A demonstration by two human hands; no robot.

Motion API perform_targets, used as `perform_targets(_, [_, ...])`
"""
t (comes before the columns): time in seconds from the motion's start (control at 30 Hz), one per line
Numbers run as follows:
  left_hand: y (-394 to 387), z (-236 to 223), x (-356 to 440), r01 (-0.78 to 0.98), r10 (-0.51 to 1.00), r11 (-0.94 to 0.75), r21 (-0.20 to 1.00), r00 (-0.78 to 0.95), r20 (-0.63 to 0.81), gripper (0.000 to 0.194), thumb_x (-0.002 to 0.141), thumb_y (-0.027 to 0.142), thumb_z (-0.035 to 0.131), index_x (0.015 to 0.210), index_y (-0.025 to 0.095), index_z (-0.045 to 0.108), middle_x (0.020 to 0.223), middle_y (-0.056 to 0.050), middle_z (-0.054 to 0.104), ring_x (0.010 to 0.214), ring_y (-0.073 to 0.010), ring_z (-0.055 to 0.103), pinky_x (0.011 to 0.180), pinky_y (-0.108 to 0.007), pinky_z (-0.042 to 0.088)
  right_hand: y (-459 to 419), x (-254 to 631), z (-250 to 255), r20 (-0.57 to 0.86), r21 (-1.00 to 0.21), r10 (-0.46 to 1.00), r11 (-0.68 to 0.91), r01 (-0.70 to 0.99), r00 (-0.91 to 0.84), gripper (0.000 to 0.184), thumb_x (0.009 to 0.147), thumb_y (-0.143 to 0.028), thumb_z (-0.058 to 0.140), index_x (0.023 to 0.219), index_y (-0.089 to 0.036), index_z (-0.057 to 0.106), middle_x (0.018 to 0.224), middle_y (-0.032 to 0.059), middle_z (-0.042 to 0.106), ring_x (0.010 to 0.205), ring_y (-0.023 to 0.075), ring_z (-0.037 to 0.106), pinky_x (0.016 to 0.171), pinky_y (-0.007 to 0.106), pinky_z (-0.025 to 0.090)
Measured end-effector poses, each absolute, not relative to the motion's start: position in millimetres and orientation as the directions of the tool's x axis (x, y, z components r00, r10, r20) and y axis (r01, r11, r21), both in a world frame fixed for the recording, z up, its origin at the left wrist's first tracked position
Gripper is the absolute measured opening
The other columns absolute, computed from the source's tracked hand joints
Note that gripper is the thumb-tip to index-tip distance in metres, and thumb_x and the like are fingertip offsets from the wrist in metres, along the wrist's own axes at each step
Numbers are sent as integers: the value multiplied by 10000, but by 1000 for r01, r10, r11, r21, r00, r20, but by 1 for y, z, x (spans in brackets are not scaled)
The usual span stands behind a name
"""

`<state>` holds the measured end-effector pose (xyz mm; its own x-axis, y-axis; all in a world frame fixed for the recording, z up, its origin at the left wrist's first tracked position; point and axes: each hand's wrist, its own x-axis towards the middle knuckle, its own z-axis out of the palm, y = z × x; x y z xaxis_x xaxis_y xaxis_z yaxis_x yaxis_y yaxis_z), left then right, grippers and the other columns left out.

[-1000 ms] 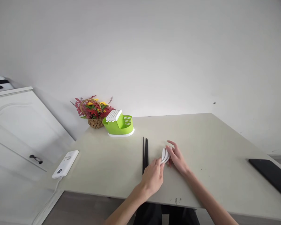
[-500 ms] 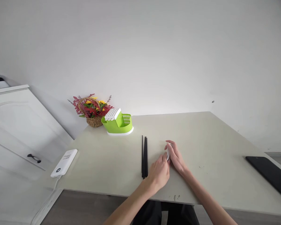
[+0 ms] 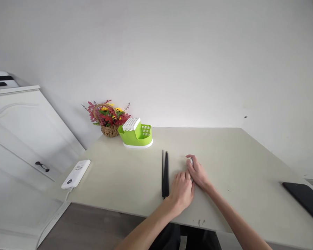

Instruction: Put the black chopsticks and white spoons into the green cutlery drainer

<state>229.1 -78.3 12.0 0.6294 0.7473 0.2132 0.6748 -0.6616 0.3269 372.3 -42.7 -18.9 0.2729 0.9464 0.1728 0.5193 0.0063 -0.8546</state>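
My left hand (image 3: 182,191) and my right hand (image 3: 197,173) meet above the front middle of the table, fingers closed around a small whitish, shiny object (image 3: 191,161). Only slivers of it show between the fingers, so its kind is hard to make out. Just left of my hands, several black chopsticks (image 3: 167,173) lie side by side, pointing away from me, one slightly apart from the bundle. Farther back on the left stands a green cutlery holder (image 3: 135,139) with a white slotted top and white base.
Behind the holder sits a wicker basket (image 3: 110,131) of red and yellow flowers. A white power bank (image 3: 77,173) with a cable lies at the table's left edge. On the right is a black phone (image 3: 304,199). A white cabinet (image 3: 18,139) stands left; a wall backs the table.
The whole view has shifted a little, so things sit slightly farther right. My hands have drawn closer together around the whitish object, which is now more covered.
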Motion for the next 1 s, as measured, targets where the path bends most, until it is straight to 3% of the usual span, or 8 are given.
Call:
perform_targets(0.2, [-86,2,227,691,818,-571,444,528,229,321,936,122,492,1248,176,540,1170,-127,571,1103,-304,553,1002,-502,493,-36,371,-23,226,-786,947,39,617,228,296,994,-436,355,1132,-274,561,1071,64,700,964,250,649,841,385,463])
perform_targets(0.33, [-87,0,226,675,844,-531,512,476,248,348,927,100,488,1260,195,526,1261,-136,535,1182,-312,527,1038,-519,471,-31,371,-27,283,-751,942,100,652,181,255,999,-438,352,997,-273,546,1062,72,695,1042,260,602,962,425,441])
perform_targets(0.47, [-87,-2,226,675,838,-544,499,472,274,455,924,99,482,1368,194,488,1396,-170,502,1305,-348,489,1102,-564,439,-30,371,-32,313,-730,935,126,672,165,231,996,-423,368,977,-269,539,1050,80,677,1026,269,574,1000,461,422])
perform_targets(0.63, [-86,-9,225,639,797,-604,477,509,327,639,949,140,469,1566,182,309,1592,-178,395,1516,-354,316,1206,-604,361,-32,372,-34,323,-729,930,125,673,177,249,996,-436,404,1005,-260,579,1075,92,668,1059,285,551,992,475,432])
perform_targets(0.83, [-83,-12,224,625,772,-633,456,552,316,604,997,265,495,1561,112,342,1662,-222,312,1588,-381,168,1233,-664,306,-30,377,-34,325,-756,927,135,640,189,327,1013,-479,382,1015,-267,631,1101,91,690,1091,274,575,1022,462,427])
perform_targets(1.0, [-89,-10,219,608,751,-652,453,598,280,660,1028,375,484,1596,106,280,1692,-230,235,1589,-379,157,1236,-628,324,-32,391,-31,299,-804,915,88,588,272,421,1030,-519,297,984,-274,636,1085,87,709,1110,268,601,1027,451,428])
